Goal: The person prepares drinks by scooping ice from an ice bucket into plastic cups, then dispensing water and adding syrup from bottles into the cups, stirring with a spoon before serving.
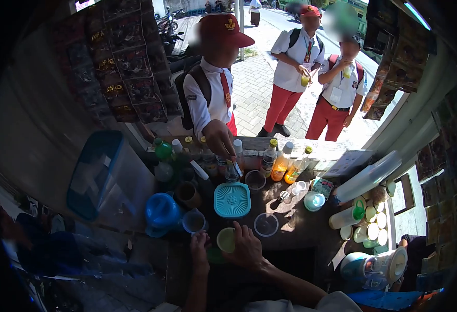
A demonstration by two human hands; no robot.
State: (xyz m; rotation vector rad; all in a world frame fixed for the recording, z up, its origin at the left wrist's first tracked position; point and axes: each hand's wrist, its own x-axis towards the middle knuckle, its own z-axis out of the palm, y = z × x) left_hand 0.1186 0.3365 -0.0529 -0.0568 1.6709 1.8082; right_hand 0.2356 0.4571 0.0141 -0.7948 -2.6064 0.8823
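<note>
Nearest, over the near edge of the tabletop (312, 229), the right hand (246, 248) has its fingers closed around one cup (226, 240) of pale green drink, the fingers along its right side. The left hand (200, 250) is just left of the cup, fingers curled; whether they pinch anything I cannot tell. Just beyond the left hand is one clear jug (193, 221), with one blue pitcher (161, 212) to its left. Farther in lie one clear lid (266, 224), right of the cup, and one turquoise box (232, 200). Two orange bottles (281, 162) stand near the far edge. Past that edge are three people in red and white; the nearest person (215, 101) reaches over the tabletop, the other two each holding one drink (305, 80).
</note>
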